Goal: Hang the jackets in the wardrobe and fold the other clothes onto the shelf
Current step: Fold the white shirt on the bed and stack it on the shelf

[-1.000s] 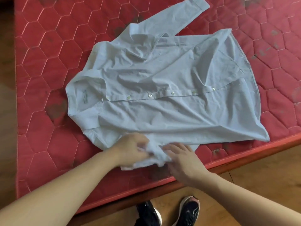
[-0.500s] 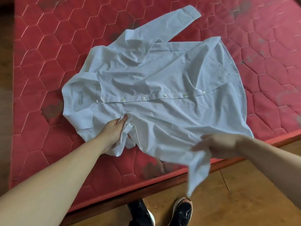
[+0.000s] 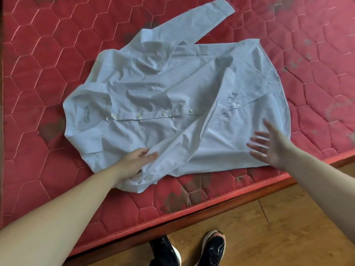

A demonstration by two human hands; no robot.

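A pale blue button-up shirt (image 3: pixel 172 96) lies spread on a red quilted mattress (image 3: pixel 48 54), collar to the left, hem to the right. Its far sleeve stretches toward the top. The near sleeve is folded diagonally across the chest, cuff near the buttons at the right. My left hand (image 3: pixel 136 160) rests flat on the near shoulder of the shirt, pressing the fabric, fingers extended. My right hand (image 3: pixel 269 144) hovers just above the lower front of the shirt with fingers spread, holding nothing.
The mattress's front edge (image 3: pixel 211 206) runs diagonally over a wooden bed frame. Wooden floor (image 3: pixel 278 227) lies in front of it, with my two black shoes (image 3: pixel 188 250) at the bottom. No wardrobe or shelf is in view.
My right hand carried the near sleeve up from the bed's edge, laid it across the shirt front and let go. My left hand went from gripping the fabric to lying flat on it.
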